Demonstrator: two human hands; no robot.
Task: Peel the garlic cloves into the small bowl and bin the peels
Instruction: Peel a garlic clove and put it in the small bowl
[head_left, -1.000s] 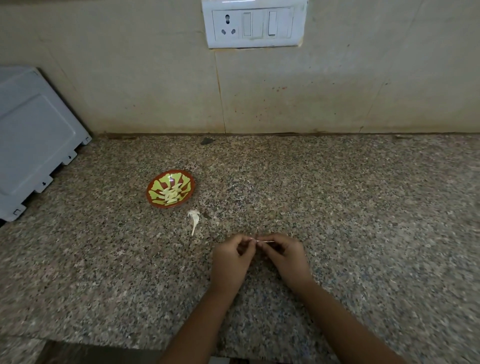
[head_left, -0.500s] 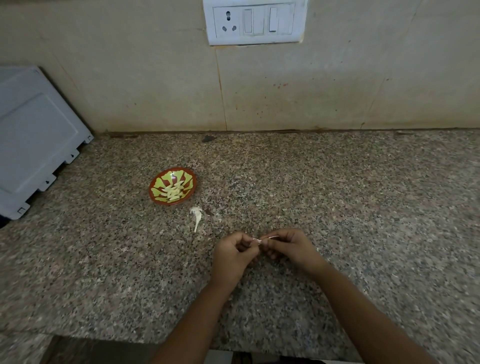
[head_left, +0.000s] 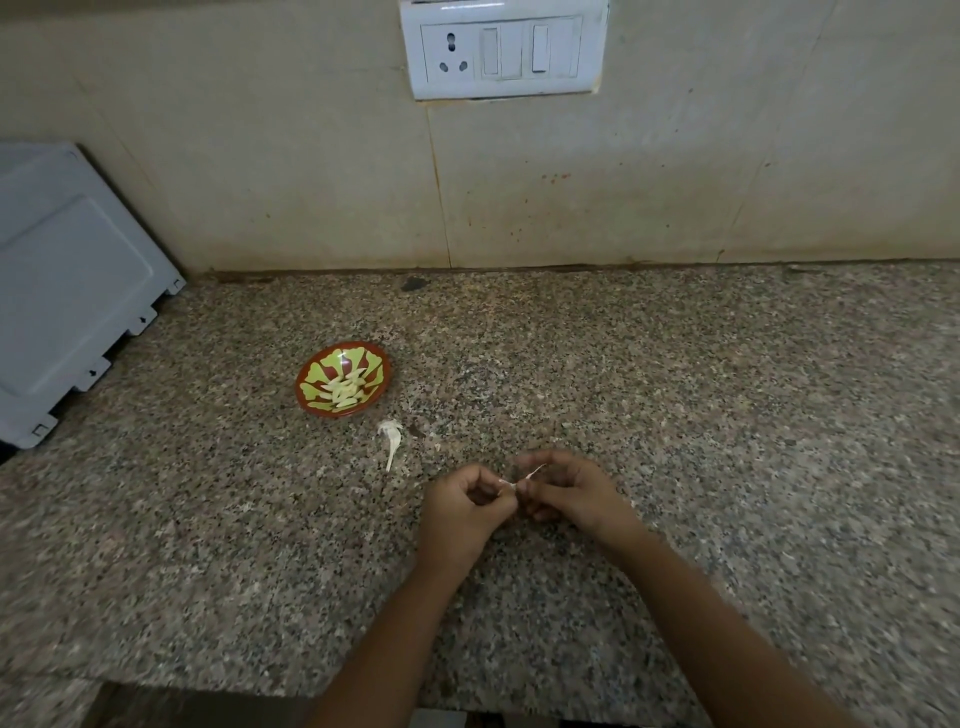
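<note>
two hands meet near the front of the counter: the left hand curls its fingertips round a garlic clove, and the right hand pinches a thin strip of peel drawn off it. the small bowl sits well apart, far left, holding peeled cloves. the clove looks tiny and likely slick; a hard tug could flick it loose, or tear the strip short

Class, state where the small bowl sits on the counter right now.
In the head view, the small bowl sits left of centre on the granite counter, just behind the loose garlic peel and beyond the left hand.
</note>
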